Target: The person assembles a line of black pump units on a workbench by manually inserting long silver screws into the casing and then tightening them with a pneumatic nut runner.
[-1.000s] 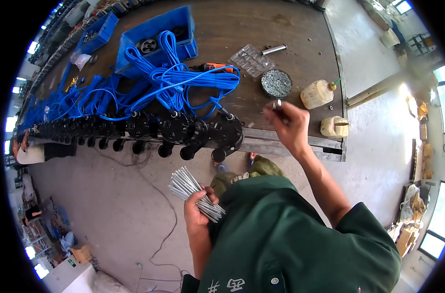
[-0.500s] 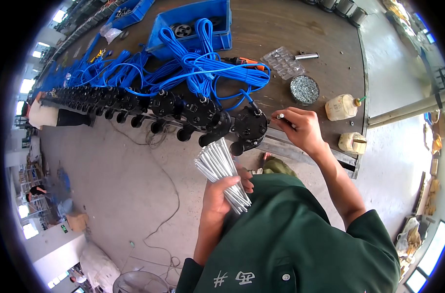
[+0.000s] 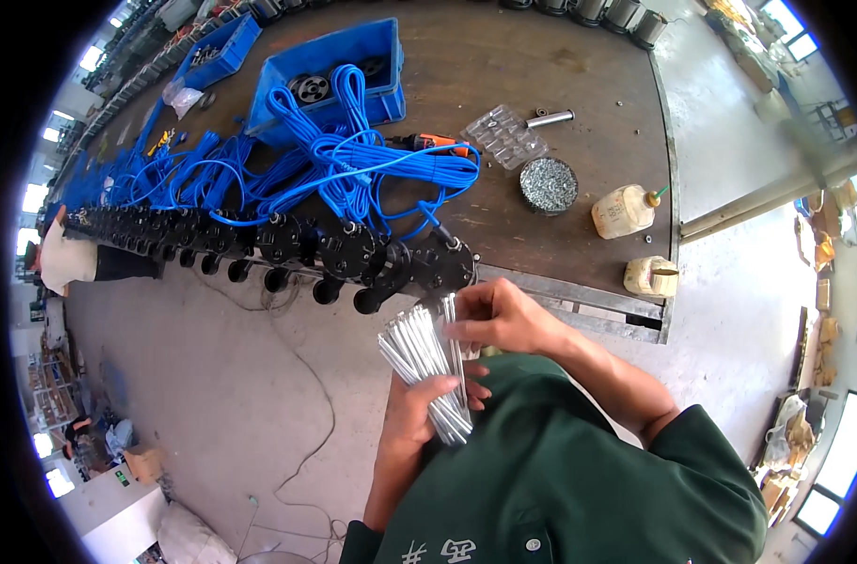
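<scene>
A thick bundle of long, thin silvery bolts (image 3: 416, 346) is gripped in my left hand (image 3: 415, 406), thumb across it, in front of the bench. At the bundle's right side, my right hand (image 3: 505, 316) pinches one or two of the long bolts, which stand slightly apart from the others. Just beyond my hands sits the nearest black round motor-like unit (image 3: 440, 263), with a cable fitting on top. It ends a long row of similar black units (image 3: 283, 240) along the bench's front edge. The tips of my right fingers are partly hidden.
Coiled blue cables (image 3: 381, 160) lie behind the units, beside a blue bin (image 3: 400, 94) with round metal parts. A bowl of small metal pieces (image 3: 549, 185), a clear plastic tray (image 3: 505, 137), a bottle (image 3: 626, 211) and a cut-open container (image 3: 651, 276) stand right. Another person (image 3: 76, 261) is far left.
My right hand has moved left and nearer, from beside the end unit to the bolts in my left hand. The view has shifted, so the bench appears further left and lower.
</scene>
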{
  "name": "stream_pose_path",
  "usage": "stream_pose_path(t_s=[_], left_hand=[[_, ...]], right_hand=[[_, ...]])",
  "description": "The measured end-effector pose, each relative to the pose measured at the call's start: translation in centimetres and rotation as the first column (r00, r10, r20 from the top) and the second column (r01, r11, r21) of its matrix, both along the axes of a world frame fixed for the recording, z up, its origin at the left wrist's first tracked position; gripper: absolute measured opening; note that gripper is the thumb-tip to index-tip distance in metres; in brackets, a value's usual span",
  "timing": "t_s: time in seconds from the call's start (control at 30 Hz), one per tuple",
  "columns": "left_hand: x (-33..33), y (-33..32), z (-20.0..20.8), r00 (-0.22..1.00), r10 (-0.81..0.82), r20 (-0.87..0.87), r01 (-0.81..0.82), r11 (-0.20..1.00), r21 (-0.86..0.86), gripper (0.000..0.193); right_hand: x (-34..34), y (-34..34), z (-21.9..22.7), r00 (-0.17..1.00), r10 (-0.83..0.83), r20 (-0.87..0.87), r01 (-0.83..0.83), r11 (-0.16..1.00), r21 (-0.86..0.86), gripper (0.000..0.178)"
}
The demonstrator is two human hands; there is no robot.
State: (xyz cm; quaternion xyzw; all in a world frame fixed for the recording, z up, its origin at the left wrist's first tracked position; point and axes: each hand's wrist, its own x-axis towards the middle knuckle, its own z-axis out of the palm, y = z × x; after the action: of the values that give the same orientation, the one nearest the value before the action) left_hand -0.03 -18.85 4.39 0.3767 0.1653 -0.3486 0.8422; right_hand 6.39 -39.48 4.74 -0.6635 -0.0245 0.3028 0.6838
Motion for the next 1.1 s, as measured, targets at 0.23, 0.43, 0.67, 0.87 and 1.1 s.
stream_pose_path(t_s=[0.23, 0.43, 0.67, 0.87, 1.1], left_hand=[[-1.7, 0.7, 0.3, 0.982, 0.149, -0.114, -0.133, 0.982, 0.137, 0.037], [-3.2, 2.4, -1.7, 0.955, 0.208, -0.210, -0.153, 0.956, 0.251, 0.034], [-3.5, 3.3, -3.5, 0.918, 0.280, -0.282, -0.221, 0.949, 0.223, 0.030], [-3.1, 3.4, -4.2, 0.904, 0.317, -0.288, -0.284, 0.947, 0.151, 0.029], [-2.6, 4.0, -4.6, 0.905, 0.354, -0.238, -0.348, 0.935, 0.067, 0.027]], right_hand=[[3.7, -6.4, 4.0, 0.915, -0.378, 0.140, 0.360, 0.923, 0.139, 0.014], [11.6, -8.3, -0.1, 0.784, -0.314, 0.536, 0.438, 0.892, -0.117, 0.022], [15.2, -4.5, -2.0, 0.794, -0.182, 0.580, 0.283, 0.955, -0.088, 0.013], [16.8, -2.7, -1.5, 0.584, 0.123, 0.803, 0.166, 0.949, -0.267, 0.012], [16.4, -3.4, -3.5, 0.676, 0.062, 0.735, 0.174, 0.955, -0.240, 0.009]])
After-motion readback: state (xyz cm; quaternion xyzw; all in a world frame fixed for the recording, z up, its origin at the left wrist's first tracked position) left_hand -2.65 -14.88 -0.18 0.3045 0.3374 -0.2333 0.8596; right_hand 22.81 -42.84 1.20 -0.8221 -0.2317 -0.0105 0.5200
